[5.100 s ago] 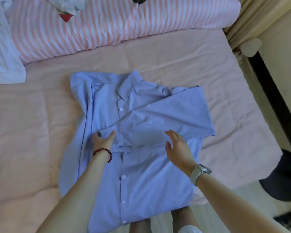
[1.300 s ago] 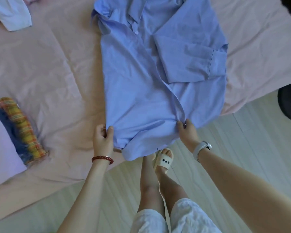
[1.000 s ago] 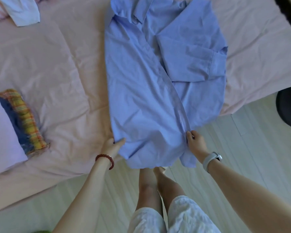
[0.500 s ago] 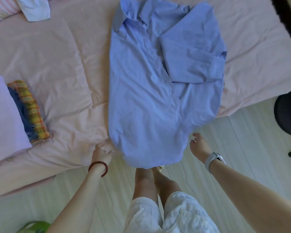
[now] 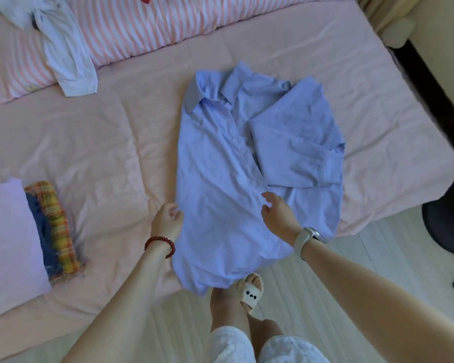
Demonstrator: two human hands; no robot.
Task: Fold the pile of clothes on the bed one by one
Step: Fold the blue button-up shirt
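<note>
On the bed [image 5: 247, 48] the shirt [image 5: 220, 179] is laid half folded; a folded stack [image 5: 50, 226] is seen left of it, unfolded clothes [image 5: 63, 53] beyond. Nothing is held by the left hand [image 5: 166, 221] or right hand [image 5: 278, 218], fingers loose.

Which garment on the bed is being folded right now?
On the pink bed, look at the near edge by both hands. The blue collared shirt lies there, hem overhanging. Unlike the white garment by the striped duvet, it is spread flat.

No readable text, label, brand, number or sign shows anywhere.
</note>
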